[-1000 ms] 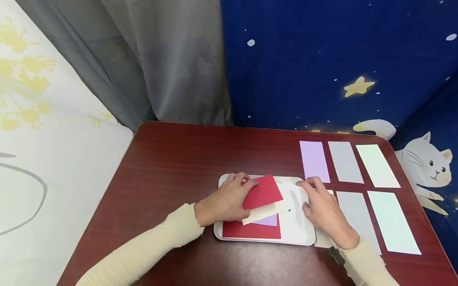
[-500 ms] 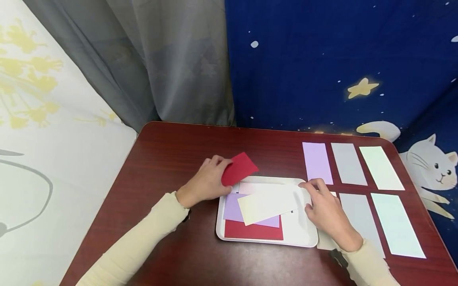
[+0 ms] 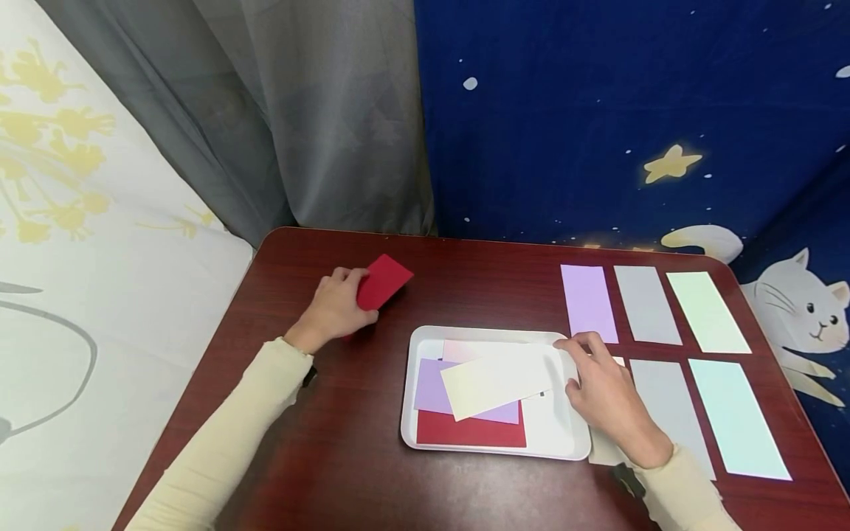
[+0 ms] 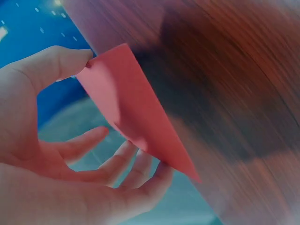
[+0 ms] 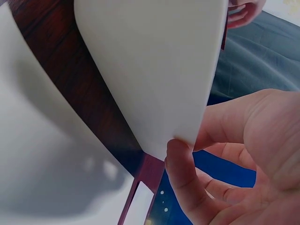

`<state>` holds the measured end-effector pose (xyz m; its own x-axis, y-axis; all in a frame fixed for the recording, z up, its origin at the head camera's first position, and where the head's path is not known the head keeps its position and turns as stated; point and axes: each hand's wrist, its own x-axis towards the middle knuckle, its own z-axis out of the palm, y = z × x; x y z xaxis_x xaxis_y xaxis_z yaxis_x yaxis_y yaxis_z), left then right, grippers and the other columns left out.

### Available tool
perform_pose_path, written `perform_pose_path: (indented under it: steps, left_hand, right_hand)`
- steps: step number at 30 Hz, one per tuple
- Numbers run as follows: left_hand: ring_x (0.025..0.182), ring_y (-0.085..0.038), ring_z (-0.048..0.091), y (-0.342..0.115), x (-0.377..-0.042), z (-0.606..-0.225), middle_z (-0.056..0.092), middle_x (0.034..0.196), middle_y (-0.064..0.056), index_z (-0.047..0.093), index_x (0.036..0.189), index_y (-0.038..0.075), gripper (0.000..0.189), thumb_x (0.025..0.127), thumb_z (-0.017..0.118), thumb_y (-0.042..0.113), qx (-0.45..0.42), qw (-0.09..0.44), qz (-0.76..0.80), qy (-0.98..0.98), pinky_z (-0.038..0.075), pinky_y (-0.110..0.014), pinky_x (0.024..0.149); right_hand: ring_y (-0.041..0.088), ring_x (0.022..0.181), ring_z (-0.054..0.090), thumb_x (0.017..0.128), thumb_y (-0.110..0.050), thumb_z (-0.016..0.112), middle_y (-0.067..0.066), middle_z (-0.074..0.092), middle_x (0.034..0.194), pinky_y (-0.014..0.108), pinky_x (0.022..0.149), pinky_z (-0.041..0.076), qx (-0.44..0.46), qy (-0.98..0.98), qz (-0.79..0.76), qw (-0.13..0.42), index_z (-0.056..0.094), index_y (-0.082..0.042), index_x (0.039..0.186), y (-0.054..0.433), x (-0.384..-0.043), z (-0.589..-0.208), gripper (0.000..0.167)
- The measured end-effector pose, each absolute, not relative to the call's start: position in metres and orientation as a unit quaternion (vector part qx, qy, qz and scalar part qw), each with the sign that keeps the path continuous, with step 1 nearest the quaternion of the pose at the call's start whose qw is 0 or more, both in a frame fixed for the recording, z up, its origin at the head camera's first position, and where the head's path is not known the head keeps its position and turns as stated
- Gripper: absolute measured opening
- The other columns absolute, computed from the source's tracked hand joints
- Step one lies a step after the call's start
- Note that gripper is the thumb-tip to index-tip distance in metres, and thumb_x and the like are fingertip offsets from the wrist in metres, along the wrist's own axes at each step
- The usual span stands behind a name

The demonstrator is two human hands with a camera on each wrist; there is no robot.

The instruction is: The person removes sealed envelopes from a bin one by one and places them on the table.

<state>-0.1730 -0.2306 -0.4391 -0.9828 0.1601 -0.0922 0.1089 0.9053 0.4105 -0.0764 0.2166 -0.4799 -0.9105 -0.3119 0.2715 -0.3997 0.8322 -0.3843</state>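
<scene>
Here, the left hand (image 3: 335, 302) grips a red card (image 3: 384, 280) over the table (image 3: 332, 442), beyond and left of a white tray (image 3: 561, 431). Inside the white tray, a cream card (image 3: 491, 383) overlaps a purple card (image 3: 430, 387), which overlaps a second red card (image 3: 465, 431); a pink card (image 3: 457, 349) shows behind. The right hand (image 3: 607, 391) pinches its far right corner.

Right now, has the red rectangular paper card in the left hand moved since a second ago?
Yes: the card moved left and toward the far side of the reddish-brown wood-grain table.
</scene>
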Motion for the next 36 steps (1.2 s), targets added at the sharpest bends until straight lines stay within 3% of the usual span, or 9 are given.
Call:
perform_pose_path:
  steps: [16, 23, 31, 36]
  left_hand:
    - [0.134, -0.067, 0.044, -0.312, -0.203, -0.453, 0.041, 0.150, -0.044, 0.037, 0.158, -0.013, 0.082, 0.096, 0.072, 0.029, -0.034, 0.072, 0.202, 0.976, 0.043, -0.071, 0.109]
    - [0.128, -0.066, 0.046, -0.341, -0.207, -0.459, 0.044, 0.140, -0.046, 0.032, 0.157, -0.020, 0.087, 0.097, 0.070, 0.030, -0.072, 0.064, 0.193, 0.977, 0.045, -0.072, 0.105]
    - [0.127, -0.066, 0.044, -0.370, -0.220, -0.481, 0.043, 0.139, -0.045, 0.031, 0.155, -0.019, 0.091, 0.095, 0.070, 0.038, -0.118, 0.069, 0.195, 0.971, 0.044, -0.072, 0.103]
    - [0.131, -0.067, 0.042, -0.364, -0.216, -0.475, 0.041, 0.141, -0.045, 0.031, 0.155, -0.018, 0.087, 0.096, 0.069, 0.032, -0.143, 0.073, 0.200, 0.967, 0.046, -0.074, 0.104]
  right_hand:
    - [0.036, 0.090, 0.069, 0.075, 0.018, 0.083, 0.023, 0.058, 0.128, 0.046, 0.065, 0.062, 0.176, -0.955, 0.221, 0.092, 0.071, 0.000, 0.134, 0.218, -0.073, -0.477, 0.063]
    - [0.033, 0.086, 0.068, 0.075, 0.018, 0.082, 0.023, 0.058, 0.127, 0.042, 0.063, 0.059, 0.172, -0.956, 0.222, 0.083, 0.071, 0.000, 0.134, 0.216, -0.073, -0.477, 0.062]
    - [0.033, 0.085, 0.068, 0.077, 0.017, 0.082, 0.022, 0.059, 0.128, 0.038, 0.060, 0.057, 0.170, -0.958, 0.218, 0.081, 0.071, -0.001, 0.134, 0.215, -0.071, -0.476, 0.062]
    - [0.036, 0.089, 0.071, 0.076, 0.017, 0.082, 0.022, 0.059, 0.127, 0.038, 0.060, 0.057, 0.178, -0.956, 0.216, 0.092, 0.071, -0.001, 0.133, 0.217, -0.071, -0.476, 0.061]
